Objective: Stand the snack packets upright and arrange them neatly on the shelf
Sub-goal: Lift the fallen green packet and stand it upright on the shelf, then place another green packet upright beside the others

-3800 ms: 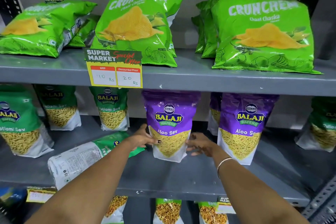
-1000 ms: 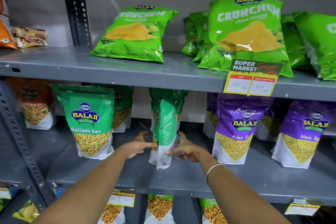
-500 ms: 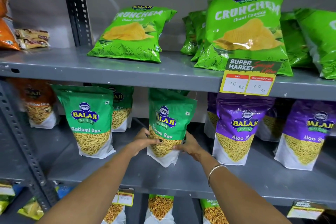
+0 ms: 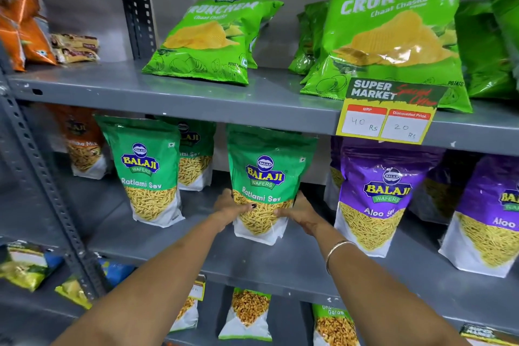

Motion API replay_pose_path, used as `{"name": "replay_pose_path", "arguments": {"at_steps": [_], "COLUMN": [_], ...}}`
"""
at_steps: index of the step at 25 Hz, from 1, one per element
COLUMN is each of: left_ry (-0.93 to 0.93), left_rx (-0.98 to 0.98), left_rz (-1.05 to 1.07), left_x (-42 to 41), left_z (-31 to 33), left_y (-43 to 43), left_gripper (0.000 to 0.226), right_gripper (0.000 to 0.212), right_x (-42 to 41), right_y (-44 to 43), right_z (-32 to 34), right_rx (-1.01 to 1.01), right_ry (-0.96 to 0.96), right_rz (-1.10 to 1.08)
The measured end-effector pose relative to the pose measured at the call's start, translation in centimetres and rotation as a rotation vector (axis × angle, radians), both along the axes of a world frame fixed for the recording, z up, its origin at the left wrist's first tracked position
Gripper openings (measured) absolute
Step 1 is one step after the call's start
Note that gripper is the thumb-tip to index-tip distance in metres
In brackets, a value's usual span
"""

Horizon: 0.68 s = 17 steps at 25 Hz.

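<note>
Head view: green Ratlami Sev packet [image 4: 262,177] stands upright, face forward, on the middle shelf [image 4: 280,258]. Left hand [image 4: 231,209] and right hand [image 4: 297,211] clasp its lower sides, thumbs over the front. Another Ratlami Sev packet [image 4: 147,171] stands just to its left, a purple Aloo Sev packet [image 4: 376,196] to its right.

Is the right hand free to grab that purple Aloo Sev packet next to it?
Probably not yet: the right hand is pressed against the Ratlami Sev packet, as is the left hand. Otherwise the way looks open: the Aloo Sev packet stands just beside it, nothing between.
</note>
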<state>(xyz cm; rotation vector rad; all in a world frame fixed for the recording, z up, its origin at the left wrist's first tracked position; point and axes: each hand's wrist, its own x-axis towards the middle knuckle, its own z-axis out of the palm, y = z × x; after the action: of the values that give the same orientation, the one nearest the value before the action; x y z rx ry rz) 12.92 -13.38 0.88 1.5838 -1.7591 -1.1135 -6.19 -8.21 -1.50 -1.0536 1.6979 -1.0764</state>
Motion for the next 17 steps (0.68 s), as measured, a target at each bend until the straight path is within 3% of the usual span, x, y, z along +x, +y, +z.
{"name": "replay_pose_path", "arguments": {"at_steps": [1, 3, 4, 6, 8, 11, 12, 14, 17], "left_ry": [-0.009, -0.08, -0.122, -0.168, -0.169, -0.123, -0.066, 0.052, 0.168], "left_rx": [0.036, 0.184, 0.3, 0.522, 0.621, 0.496, 0.405, 0.241, 0.119], "left_rz": [-0.016, -0.073, -0.081, -0.026, 0.048, 0.083, 0.059, 0.022, -0.019], "left_x": [0.6, 2.8, 4.5, 9.3, 14.3, 20.6, 22.0, 24.0, 24.6], "left_z": [0.0, 0.2, 0.2, 0.2, 0.7, 1.1, 1.3, 1.1, -0.5], "left_y": [0.3, 0.8, 0.7, -0.1, -1.4, -4.5, -5.3, -6.9, -9.6], "left_gripper": [0.064, 0.073, 0.075, 0.073, 0.065, 0.057, 0.056, 0.046, 0.06], "right_gripper": [0.081, 0.027, 0.016, 0.015, 0.016, 0.026, 0.046, 0.082, 0.084], "right_x": [0.1, 0.8, 1.2, 2.8, 6.0, 13.3, 15.7, 20.8, 26.2], "right_y": [0.6, 2.3, 3.0, 3.4, 2.2, -0.9, -2.3, -3.9, -5.8], "right_z": [0.9, 3.3, 4.1, 4.5, 4.6, 4.0, 3.5, 2.8, 2.3], "right_rx": [0.09, 0.384, 0.535, 0.677, 0.709, 0.805, 0.794, 0.672, 0.272], "right_ry": [0.07, 0.177, 0.206, 0.161, 0.051, 0.079, 0.099, 0.192, 0.21], "right_rz": [0.029, 0.173, 0.231, 0.283, 0.343, 0.508, 0.465, 0.32, 0.109]}}
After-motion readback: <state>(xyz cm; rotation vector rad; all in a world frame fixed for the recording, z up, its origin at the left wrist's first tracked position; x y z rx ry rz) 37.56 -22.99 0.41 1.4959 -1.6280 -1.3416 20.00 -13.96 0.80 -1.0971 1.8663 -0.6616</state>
